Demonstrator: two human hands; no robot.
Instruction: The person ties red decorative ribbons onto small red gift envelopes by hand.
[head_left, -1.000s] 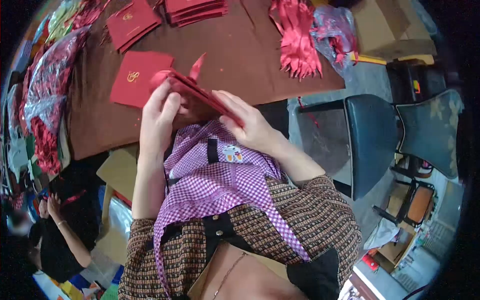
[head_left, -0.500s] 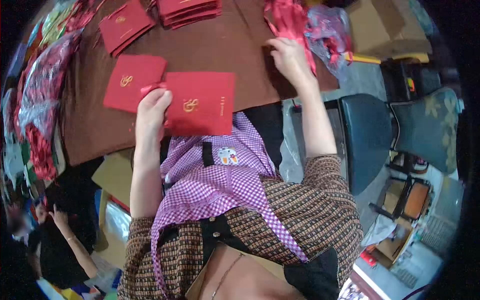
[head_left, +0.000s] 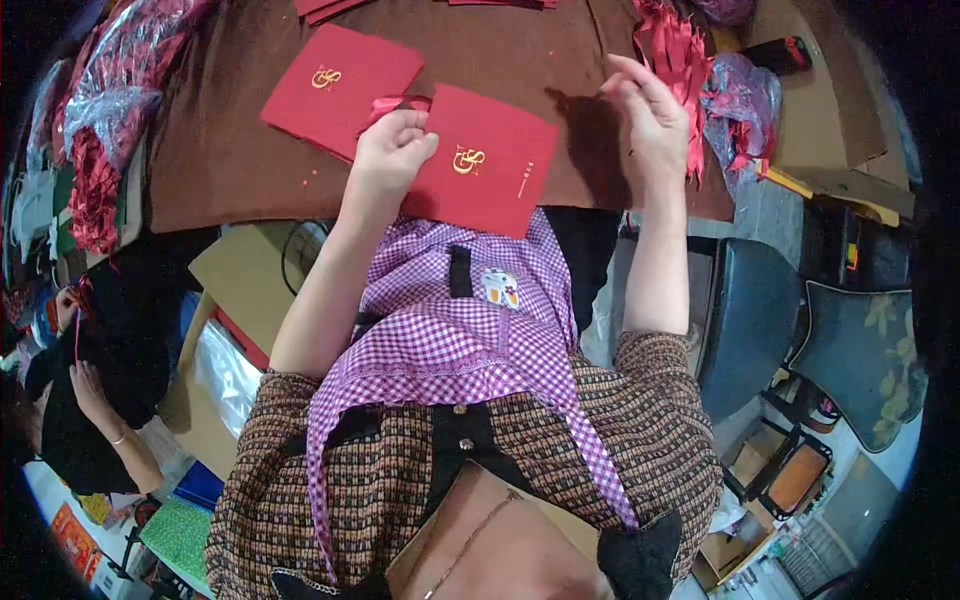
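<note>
Red card (head_left: 490,165), centre frame, pinched by my left hand (head_left: 388,150). My right hand (head_left: 648,115) hangs spread beside ribbons (head_left: 682,45), upper right.

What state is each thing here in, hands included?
Red card: closed, gold emblem up, at the table edge.
Left hand: gripping that card's left edge.
Second red card: closed, lying flat.
Right hand: raised, fingers loosely spread; hold unclear.
Red ribbons: loose heap beside it.
</note>
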